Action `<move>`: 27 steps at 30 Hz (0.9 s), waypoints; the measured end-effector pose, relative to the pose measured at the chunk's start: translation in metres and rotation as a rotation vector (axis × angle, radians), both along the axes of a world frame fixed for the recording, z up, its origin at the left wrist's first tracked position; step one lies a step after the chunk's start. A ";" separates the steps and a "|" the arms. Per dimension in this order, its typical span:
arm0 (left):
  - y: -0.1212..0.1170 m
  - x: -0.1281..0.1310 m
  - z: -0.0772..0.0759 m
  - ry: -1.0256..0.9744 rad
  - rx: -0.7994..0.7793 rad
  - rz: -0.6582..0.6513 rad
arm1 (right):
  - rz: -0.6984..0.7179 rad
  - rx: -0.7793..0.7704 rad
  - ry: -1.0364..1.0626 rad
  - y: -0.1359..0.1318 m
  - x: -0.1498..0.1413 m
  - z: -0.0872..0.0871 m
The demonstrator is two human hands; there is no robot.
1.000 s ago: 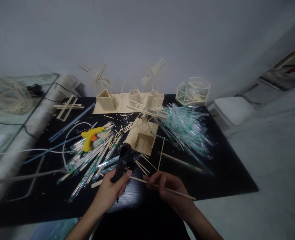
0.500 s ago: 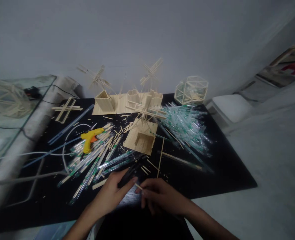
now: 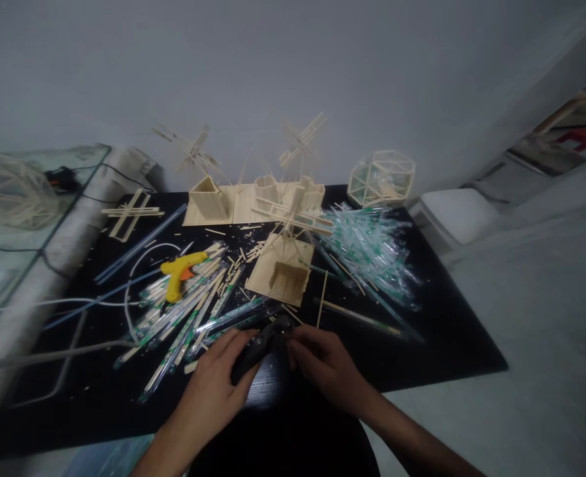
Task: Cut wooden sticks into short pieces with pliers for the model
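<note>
Low at the table's near side, my left hand (image 3: 223, 374) is wrapped round a black hand tool (image 3: 253, 354) with curved handles. Its head points up and to the right. Close by on the right, my right hand (image 3: 325, 364) has its fingers pinched together at the tool's head; whatever lies between them is hidden. Just beyond the hands stands a wooden-stick windmill model (image 3: 289, 275) with crossed blades and an open box on its base. A yellow glue gun (image 3: 177, 275) lies to the left on a heap of wrapped sticks (image 3: 193, 331).
Cut stick pieces (image 3: 233, 265) are scattered mid-table. A pile of clear wrappers (image 3: 372, 252) lies at the right. More stick models stand on a wooden base (image 3: 243, 205) at the back, near a polyhedron frame (image 3: 382, 179). A white cable (image 3: 128, 278) runs left; a white stool (image 3: 459, 212) stands right.
My right hand has moved up to the head of the black tool. The short wooden stick it pinched has gone out of sight. My left hand has turned the tool slightly.
</note>
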State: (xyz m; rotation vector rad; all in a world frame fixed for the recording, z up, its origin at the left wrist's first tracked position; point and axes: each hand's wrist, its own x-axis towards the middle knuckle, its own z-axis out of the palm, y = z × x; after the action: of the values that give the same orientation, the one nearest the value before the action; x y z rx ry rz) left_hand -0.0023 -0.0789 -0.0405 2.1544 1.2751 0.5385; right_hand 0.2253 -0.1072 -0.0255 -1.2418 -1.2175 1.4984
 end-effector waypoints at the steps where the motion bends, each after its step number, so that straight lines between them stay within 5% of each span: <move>1: -0.001 0.002 0.001 0.002 0.015 0.003 | -0.010 0.011 -0.017 0.001 -0.001 0.001; 27: -0.005 0.012 -0.005 0.037 -0.025 0.012 | -0.080 0.094 -0.171 0.005 -0.002 0.003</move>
State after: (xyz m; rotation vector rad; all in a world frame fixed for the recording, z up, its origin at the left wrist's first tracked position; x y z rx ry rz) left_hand 0.0100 -0.0843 -0.0452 2.1465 1.3081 0.4868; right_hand 0.2236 -0.1025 -0.0227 -1.3608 -1.3178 1.2834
